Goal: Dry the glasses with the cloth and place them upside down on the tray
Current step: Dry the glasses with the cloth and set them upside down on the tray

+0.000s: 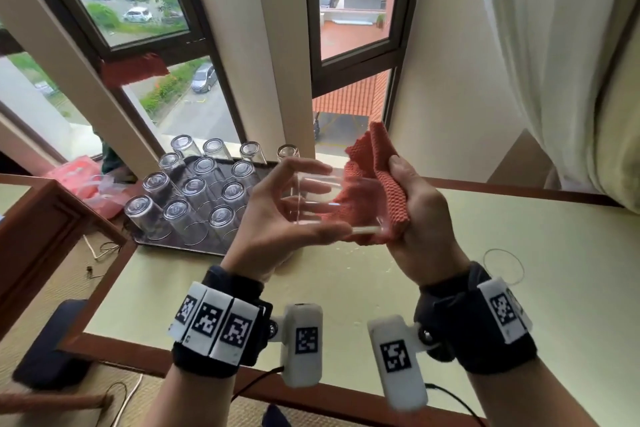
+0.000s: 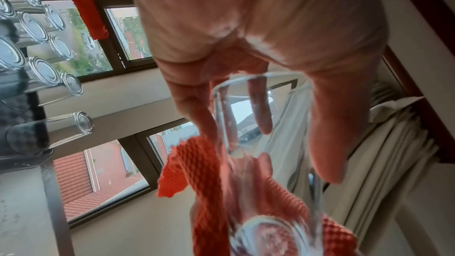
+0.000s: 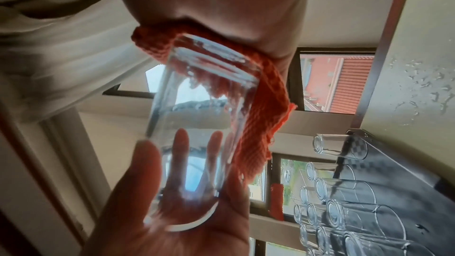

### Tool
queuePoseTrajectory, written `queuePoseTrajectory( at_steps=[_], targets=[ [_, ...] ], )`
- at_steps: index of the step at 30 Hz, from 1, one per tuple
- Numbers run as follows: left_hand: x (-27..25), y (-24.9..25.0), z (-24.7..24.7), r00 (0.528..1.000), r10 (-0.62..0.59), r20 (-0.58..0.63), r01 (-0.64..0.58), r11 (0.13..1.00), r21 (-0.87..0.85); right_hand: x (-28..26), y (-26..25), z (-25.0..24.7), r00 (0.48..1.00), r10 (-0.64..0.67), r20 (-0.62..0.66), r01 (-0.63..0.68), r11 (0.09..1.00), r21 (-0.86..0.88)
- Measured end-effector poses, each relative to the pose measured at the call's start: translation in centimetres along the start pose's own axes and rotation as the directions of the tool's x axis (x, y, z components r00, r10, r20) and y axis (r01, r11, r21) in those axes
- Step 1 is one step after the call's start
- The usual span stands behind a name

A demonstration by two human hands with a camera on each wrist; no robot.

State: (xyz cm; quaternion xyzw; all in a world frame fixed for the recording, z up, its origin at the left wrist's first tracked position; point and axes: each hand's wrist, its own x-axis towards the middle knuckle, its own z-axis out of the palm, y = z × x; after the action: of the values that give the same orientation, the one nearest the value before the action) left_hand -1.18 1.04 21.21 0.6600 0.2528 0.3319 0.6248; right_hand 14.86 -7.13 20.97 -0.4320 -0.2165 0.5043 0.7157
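Left hand [image 1: 277, 215] grips clear cylindrical glass [image 1: 332, 204] above bench [image 1: 519, 253]; right hand [image 1: 415, 218] clutches orange waffle-weave cloth [image 1: 377, 184] against base. Drying step underway. Next: invert glass onto dark tray [image 1: 180, 246].

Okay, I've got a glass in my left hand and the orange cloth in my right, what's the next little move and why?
Probably keep wiping: turn the glass in the left hand so the orange cloth, gripped by the right hand, rubs around its base end. The glass lies sideways above the table, the cloth covers only that end, and the tray already holds rows of upturned glasses.
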Motion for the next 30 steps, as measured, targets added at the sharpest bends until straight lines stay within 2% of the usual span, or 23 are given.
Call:
queuePoseTrajectory(
  at_steps=[2,6,9,11,16,19,21,27,30],
  targets=[
    [-0.1,0.1,0.0,0.998,-0.01,0.054,0.008,1.0,0.03,0.3,-0.3,-0.1,0.999,0.024,-0.036,-0.022,0.999,0.039],
    [0.3,-0.7,0.1,0.998,-0.012,-0.061,0.009,0.999,-0.042,-0.3,1.4,-0.3,1.0,-0.004,-0.021,0.004,1.0,-0.003],
    [0.5,-1.1,0.4,0.999,-0.029,0.034,0.029,1.0,-0.002,0.2,1.1,-0.9,0.997,0.074,-0.035,-0.07,0.99,0.121],
    [0.6,-1.1,0.4,0.997,-0.046,0.067,0.046,0.999,0.003,0.4,0.8,-1.0,0.994,0.092,-0.053,-0.086,0.99,0.114],
    [0.9,-1.8,0.5,0.997,-0.033,-0.071,0.034,0.999,0.019,0.1,2.1,-1.3,0.995,0.028,-0.093,-0.025,0.999,0.024],
    [0.6,-1.8,1.2,1.0,-0.029,0.001,0.029,0.992,0.126,0.4,1.9,-2.0,0.987,0.094,-0.129,-0.078,0.989,0.125],
    [0.7,-1.7,1.3,0.999,-0.044,0.032,0.04,0.99,0.137,0.4,2.0,-2.5,0.983,0.119,-0.141,-0.095,0.982,0.164],
    [0.8,-2.7,1.1,0.993,-0.077,-0.09,0.077,0.997,-0.011,0.3,3.0,-3.5,0.973,0.184,-0.143,-0.146,0.96,0.24],
    [0.9,-2.9,1.5,0.976,-0.1,-0.192,0.083,0.992,-0.095,0.4,3.3,-4.2,0.975,0.16,-0.154,-0.109,0.95,0.293]
  ],
)
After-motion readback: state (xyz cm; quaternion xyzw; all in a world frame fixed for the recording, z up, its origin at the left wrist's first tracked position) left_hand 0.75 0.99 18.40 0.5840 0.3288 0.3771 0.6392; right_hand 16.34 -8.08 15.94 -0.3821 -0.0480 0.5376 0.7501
